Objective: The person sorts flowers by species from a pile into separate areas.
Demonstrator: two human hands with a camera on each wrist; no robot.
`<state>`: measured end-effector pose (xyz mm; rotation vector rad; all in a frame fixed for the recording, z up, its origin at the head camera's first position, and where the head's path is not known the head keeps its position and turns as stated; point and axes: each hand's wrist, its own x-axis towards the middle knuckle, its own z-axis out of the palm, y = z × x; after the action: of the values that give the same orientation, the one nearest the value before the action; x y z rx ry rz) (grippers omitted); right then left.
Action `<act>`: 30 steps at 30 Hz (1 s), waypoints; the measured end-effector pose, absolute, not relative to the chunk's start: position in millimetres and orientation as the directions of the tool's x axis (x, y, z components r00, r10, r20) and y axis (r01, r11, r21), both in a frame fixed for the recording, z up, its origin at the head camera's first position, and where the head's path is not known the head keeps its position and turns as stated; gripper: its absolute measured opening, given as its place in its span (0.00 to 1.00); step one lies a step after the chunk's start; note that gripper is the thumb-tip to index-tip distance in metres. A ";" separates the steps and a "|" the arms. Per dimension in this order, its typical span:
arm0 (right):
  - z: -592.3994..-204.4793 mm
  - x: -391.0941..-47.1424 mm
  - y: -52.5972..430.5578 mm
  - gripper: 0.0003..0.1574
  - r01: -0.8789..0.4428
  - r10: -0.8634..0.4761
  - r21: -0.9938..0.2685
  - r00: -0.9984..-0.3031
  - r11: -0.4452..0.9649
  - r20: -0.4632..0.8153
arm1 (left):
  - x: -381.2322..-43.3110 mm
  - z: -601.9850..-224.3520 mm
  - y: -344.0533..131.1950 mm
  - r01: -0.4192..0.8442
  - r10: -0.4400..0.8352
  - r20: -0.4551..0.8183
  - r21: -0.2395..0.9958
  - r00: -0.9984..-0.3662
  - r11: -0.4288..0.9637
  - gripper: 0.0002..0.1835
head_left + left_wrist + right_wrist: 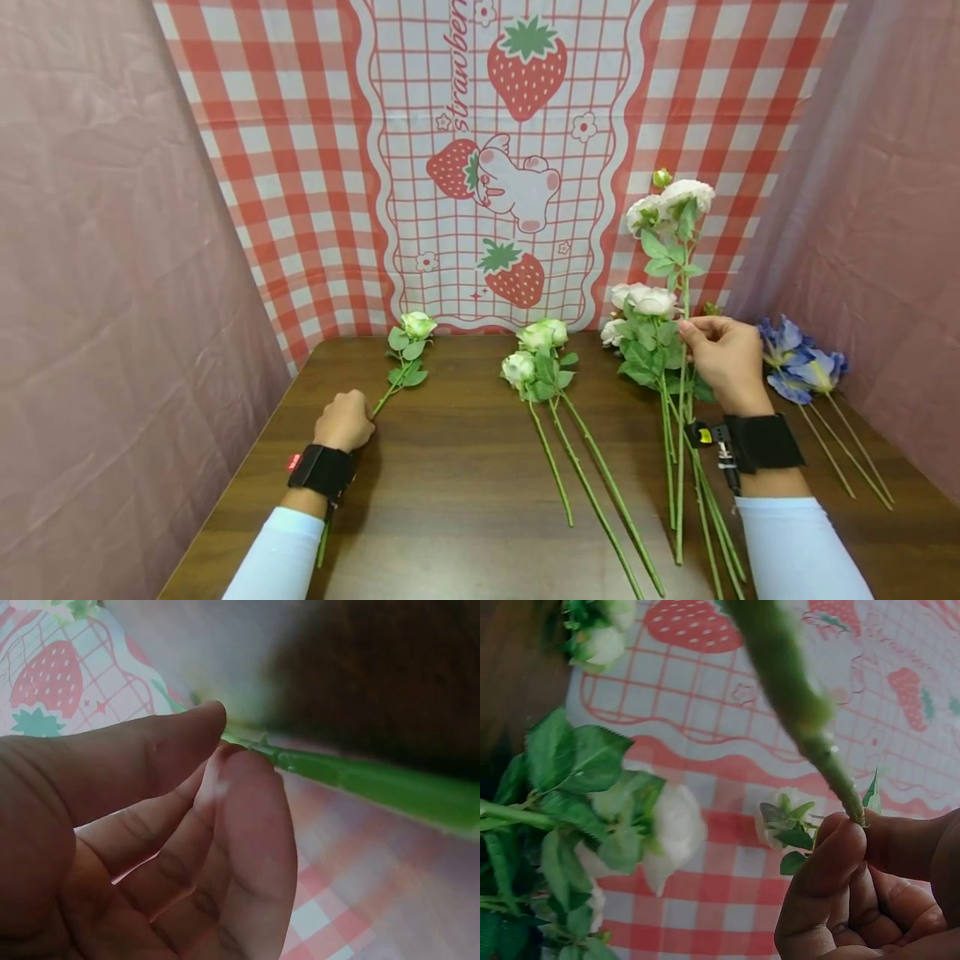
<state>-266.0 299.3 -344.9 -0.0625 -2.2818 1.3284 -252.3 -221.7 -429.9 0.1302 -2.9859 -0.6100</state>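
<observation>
Between thumb and forefinger my left hand (344, 421) pinches the green stem (390, 787) of a single pale green-white rose (417, 326). The rose's head points to the far edge, and its lower stem runs behind the wrist. On the right, my right hand (723, 360) pinches the stem (799, 705) of a white flower spray (686, 198) with a small bud. The spray stands roughly upright above other white flowers (647, 302), which lie on the table with several long stems. In the right wrist view, thumb and forefinger meet on the stem.
Pale green-white roses (542, 335) lie mid-table, stems toward the front. Blue-purple flowers (813, 367) lie at the right beyond the right hand. The brown wooden table (450, 500) ends at a red-checked strawberry cloth (495, 167). Pink fabric (112, 250) hangs at both sides.
</observation>
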 end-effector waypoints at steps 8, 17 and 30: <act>-358.8 -276.6 305.3 0.23 -0.183 0.260 -0.821 -0.892 0.542 0.370 | -252.8 -432.0 -221.9 -0.045 -0.088 0.092 0.388 -0.992 0.920 0.05; -368.3 -279.6 309.4 0.21 -0.095 0.206 -0.794 -0.941 0.600 0.268 | -253.6 -430.3 -222.9 -0.059 -0.099 0.082 0.392 -0.992 0.918 0.04; -389.5 -289.2 319.3 0.21 -0.044 0.071 -0.802 -0.992 0.596 0.108 | -253.1 -433.9 -223.4 -0.056 -0.097 0.086 0.389 -0.992 0.919 0.09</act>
<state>-289.2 319.3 -389.5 -0.0224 -2.6905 1.3563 -253.1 -223.4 -433.9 0.1186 -2.9760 -0.5990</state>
